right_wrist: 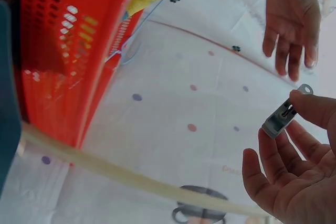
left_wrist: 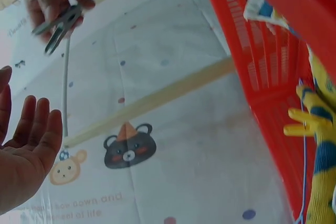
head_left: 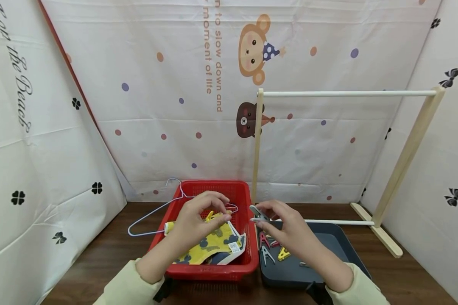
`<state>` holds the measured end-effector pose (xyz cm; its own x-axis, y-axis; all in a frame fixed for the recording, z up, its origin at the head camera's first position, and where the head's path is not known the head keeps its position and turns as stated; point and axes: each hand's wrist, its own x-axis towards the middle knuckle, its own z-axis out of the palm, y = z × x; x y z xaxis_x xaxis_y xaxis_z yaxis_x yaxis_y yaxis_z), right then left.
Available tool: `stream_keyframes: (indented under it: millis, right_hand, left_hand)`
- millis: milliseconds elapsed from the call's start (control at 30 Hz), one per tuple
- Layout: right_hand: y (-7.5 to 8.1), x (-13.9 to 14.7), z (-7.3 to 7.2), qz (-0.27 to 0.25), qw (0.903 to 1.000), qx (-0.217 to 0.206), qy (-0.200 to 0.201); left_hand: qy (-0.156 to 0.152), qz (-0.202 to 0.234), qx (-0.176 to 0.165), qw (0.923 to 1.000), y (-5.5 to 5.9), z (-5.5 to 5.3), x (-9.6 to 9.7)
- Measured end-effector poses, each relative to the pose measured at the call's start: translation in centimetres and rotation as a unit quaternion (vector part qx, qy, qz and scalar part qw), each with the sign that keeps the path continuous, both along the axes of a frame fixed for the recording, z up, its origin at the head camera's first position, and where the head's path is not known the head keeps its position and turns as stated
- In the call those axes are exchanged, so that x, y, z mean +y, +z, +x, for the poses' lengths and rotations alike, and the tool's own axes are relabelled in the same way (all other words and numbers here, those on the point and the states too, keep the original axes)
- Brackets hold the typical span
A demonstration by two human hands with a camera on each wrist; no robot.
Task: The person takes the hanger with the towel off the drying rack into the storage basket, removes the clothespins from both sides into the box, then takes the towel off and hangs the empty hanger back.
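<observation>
My right hand [head_left: 290, 228] pinches a grey clothespin [head_left: 258, 214] between thumb and fingers, above the near left part of the tray. The right wrist view shows the clothespin [right_wrist: 281, 119] between the thumb and fingertips. Over the red basket [head_left: 254, 250], my left hand [head_left: 200, 218] holds nothing, its fingers relaxed and gently bent. Below it in the basket lies yellow patterned cloth [head_left: 217, 243] with dark blue spots, on a light-blue hanger [head_left: 146, 216] that sticks out to the left. A yellow clothespin [head_left: 209, 216] sits at the cloth's top edge, partly behind the left hand.
A dark tray [head_left: 328, 241] beside the basket contains several clothespins, among them a yellow one [head_left: 283, 254] and a grey one [head_left: 267, 256]. Behind it stands a wooden rack [head_left: 408, 156] with a white top bar [head_left: 347, 93]. Printed cloth walls surround the brown table [head_left: 99, 254].
</observation>
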<state>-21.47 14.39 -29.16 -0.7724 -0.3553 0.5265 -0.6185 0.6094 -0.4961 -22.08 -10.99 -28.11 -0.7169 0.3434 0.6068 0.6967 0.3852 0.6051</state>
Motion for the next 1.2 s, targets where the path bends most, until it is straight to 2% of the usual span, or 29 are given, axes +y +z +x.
stream_keyframes:
  millis: [133, 233, 367, 600, 900, 1200]
  right_hand:
    - [-0.4, 0.8, -0.6, 0.016, 0.9997, 0.0, -0.02]
    - [-0.7, 1.7, -1.0, 0.031, 0.9985, -0.016, -0.042]
    - [-1.3, 3.3, -1.5, 0.052, 0.996, -0.031, -0.066]
    - [-2.2, 6.1, -2.2, 0.068, 0.9933, -0.05, -0.079]
    - [-3.1, 10.1, -4.9, 0.101, 0.9865, -0.103, -0.078]
    - [-4.7, 13.1, -7.9, 0.146, 0.9711, -0.16, -0.101]
  left_hand:
    - [0.022, -0.033, -0.004, 0.9992, 0.6, -0.8, -0.9]
    - [0.031, -0.069, -0.008, 0.9971, 0.9, -1.6, -1.4]
    - [0.039, -0.113, -0.017, 0.9926, 1.1, -3.0, -1.9]
    - [0.073, -0.164, -0.031, 0.9832, 1.6, -5.3, -3.0]
    - [0.088, -0.213, -0.076, 0.9702, 1.6, -7.3, -4.1]
    - [0.108, -0.259, -0.134, 0.9504, 1.2, -10.7, -3.5]
